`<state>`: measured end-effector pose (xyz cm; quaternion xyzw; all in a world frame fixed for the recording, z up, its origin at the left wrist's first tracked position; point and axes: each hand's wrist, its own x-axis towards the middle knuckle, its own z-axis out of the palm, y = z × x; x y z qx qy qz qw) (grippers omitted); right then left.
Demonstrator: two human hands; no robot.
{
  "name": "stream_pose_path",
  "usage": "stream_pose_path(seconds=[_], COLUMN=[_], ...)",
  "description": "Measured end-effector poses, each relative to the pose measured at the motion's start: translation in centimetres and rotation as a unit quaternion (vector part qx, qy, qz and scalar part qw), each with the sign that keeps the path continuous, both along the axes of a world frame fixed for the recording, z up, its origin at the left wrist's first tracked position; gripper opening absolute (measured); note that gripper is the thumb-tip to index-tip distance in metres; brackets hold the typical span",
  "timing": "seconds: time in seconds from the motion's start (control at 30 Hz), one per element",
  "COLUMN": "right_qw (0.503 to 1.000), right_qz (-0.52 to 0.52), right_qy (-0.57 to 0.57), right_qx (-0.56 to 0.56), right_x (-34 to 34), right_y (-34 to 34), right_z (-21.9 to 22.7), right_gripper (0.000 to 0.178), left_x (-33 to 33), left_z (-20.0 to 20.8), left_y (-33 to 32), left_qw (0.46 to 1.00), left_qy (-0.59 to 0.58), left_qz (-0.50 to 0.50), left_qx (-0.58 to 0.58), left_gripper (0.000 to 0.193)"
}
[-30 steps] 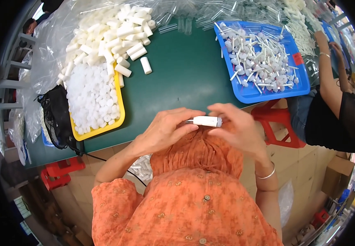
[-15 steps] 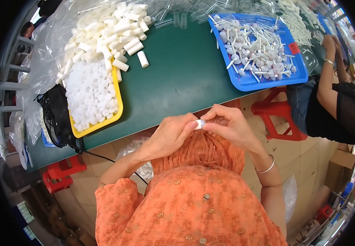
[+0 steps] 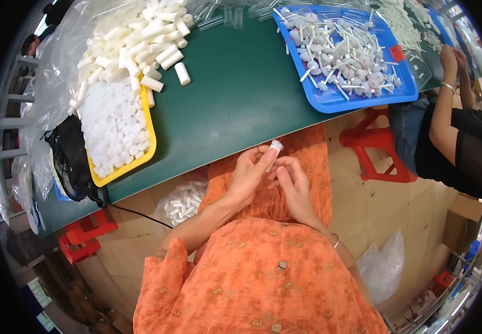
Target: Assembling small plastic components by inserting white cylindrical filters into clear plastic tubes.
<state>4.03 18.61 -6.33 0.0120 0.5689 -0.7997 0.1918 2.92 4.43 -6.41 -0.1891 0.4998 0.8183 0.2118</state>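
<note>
My left hand (image 3: 247,175) grips a small white plastic tube (image 3: 274,151) upright, its top end poking above the fingers. My right hand (image 3: 293,183) sits just beside it, its fingertips touching the tube's lower part. Both hands hover over my lap, just off the near edge of the green table (image 3: 235,100). On the table to my left a yellow tray (image 3: 147,146) holds many white caps and a heap of white tubes (image 3: 141,39). A blue tray (image 3: 330,100) at the far right holds white stick-like parts.
A clear bag of white tubes (image 3: 184,200) lies below the table edge on my left. A black bag (image 3: 68,158) sits at the table's left end. Red stools (image 3: 374,150) stand on the floor. Another person in black (image 3: 458,145) sits at the right.
The white tube lay crosswise between both hands; now it stands upright in my left hand. Both hands stay over my lap near the table edge.
</note>
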Motion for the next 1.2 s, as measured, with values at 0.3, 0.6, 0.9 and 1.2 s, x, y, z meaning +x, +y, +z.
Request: stream_pose_path(seconds=[0.3,0.6,0.9,1.2], right_qw=[0.963,0.934,0.931,0.854], right_qz=[-0.035,-0.015,0.031,0.054], right_qy=[-0.207,-0.268,-0.316,-0.384], right_qx=[-0.167,-0.235,-0.183,-0.347], right_x=[-1.0,-2.8,-2.7,-3.6], right_y=[-1.6,-1.1,-0.3,-0.5], right_z=[0.3,1.0,1.8,1.4], right_gripper=[0.035,0.036,0.039,0.044], left_x=[-0.5,-0.9,-0.9,-1.0], left_z=[1.4,1.2,2.3,2.2], left_y=[0.9,0.8,1.1,-0.1], left_qw=[0.997,0.989,0.988,0.984], left_qy=[-0.055,-0.081,-0.067,-0.068], left_qz=[0.05,0.064,0.095,0.061], left_qx=[-0.01,0.102,0.103,0.156], left_gripper=[0.026,0.03,0.024,0.024])
